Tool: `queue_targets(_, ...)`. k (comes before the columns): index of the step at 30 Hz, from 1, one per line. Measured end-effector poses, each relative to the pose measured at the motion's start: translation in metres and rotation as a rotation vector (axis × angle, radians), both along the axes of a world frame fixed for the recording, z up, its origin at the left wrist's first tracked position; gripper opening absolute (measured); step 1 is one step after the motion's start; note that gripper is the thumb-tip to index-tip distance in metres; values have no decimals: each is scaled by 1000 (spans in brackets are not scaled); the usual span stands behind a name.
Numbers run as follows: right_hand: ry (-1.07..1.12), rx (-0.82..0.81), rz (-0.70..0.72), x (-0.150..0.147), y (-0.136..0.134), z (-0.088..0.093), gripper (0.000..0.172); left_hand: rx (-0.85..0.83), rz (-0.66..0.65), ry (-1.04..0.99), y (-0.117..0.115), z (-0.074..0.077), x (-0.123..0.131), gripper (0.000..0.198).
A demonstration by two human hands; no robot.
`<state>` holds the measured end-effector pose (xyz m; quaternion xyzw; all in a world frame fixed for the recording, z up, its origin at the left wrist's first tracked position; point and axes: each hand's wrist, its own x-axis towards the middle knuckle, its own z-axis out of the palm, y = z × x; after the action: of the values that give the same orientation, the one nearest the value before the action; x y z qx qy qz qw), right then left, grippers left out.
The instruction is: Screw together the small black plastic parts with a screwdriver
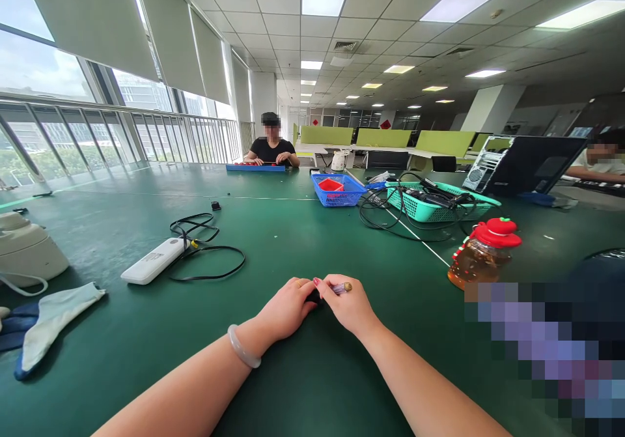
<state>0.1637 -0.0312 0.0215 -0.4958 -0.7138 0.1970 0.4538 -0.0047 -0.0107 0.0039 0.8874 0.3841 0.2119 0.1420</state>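
Both hands meet over the green table (254, 346) in front of me. My right hand (349, 303) is closed around a pen-like tool (342, 288) with a pale purple barrel and a brownish-gold end; its tip is hidden by the fingers. My left hand (288, 307), with a pale bangle on the wrist, is closed on a small dark object (315, 297) near the tabletop. Most of that object is covered, so its kind does not show. The fingertips of the two hands touch or nearly touch above it.
At left lie a white power strip (155, 261) with a black cord, and a glove (61, 316). To the right stand a red-lidded jar (483, 254), a blue basket (339, 197) and a teal basket (430, 210) of cables. One person (271, 145) sits across the table.
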Motion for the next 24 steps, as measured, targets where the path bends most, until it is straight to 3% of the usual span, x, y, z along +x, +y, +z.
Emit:
queue_targets(4,31,114,10,2,-3,4,47,50,-7,-17,-1,1,0,25)
queue_targets(9,288,247,-202,15,1,8,53,135,80,-79,-1,3,1,36)
queue_targets(16,323,126,-483,35,18,2,57,178,326,16,3,-2,-3,42)
queue_targets(24,293,51,-468,34,20,-3,56,120,388,216,3,-3,-5,39)
